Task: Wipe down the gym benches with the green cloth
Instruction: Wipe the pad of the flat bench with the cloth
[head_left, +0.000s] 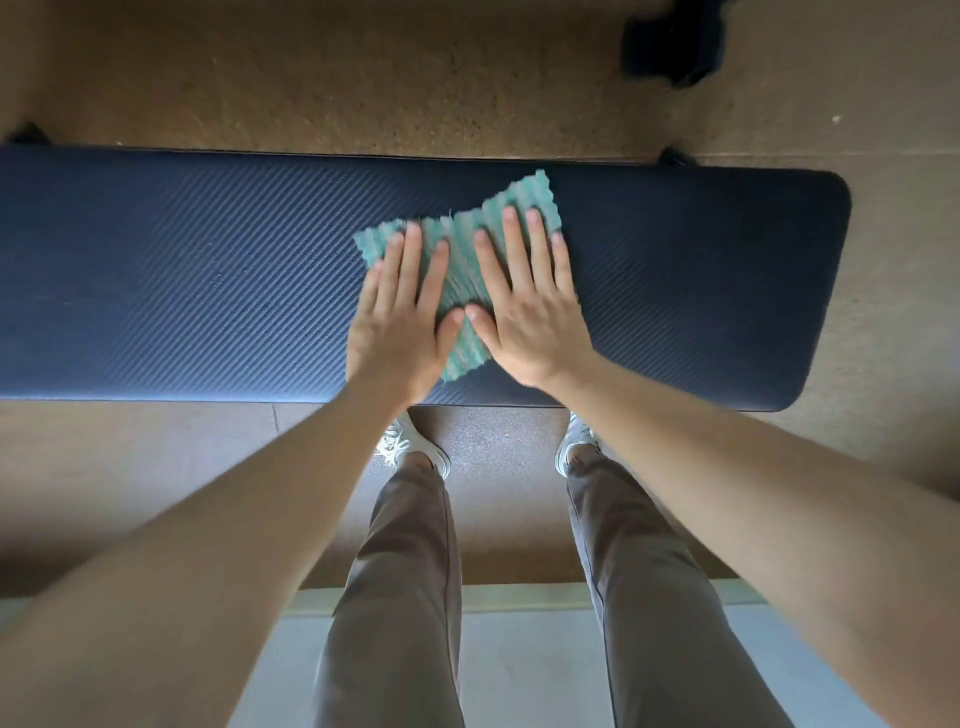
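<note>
Green cloth (460, 244) flat on the bench pad (156, 270), pinned under both palms, right of centre. Left hand (402, 317) and right hand (524, 306) side by side, fingers spread flat toward 12 o'clock, thumbs nearly touching. Pad's long axis 9 to 3; most bare pad toward 9, rounded end near at 3. Speckled rubber floor (311, 78) beyond.

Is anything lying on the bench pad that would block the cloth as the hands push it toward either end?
Nothing visible does. Both the left hand and right hand press flat on the green cloth, and the dark bench pad is bare to its rounded right end and to the picture's left edge.
</note>
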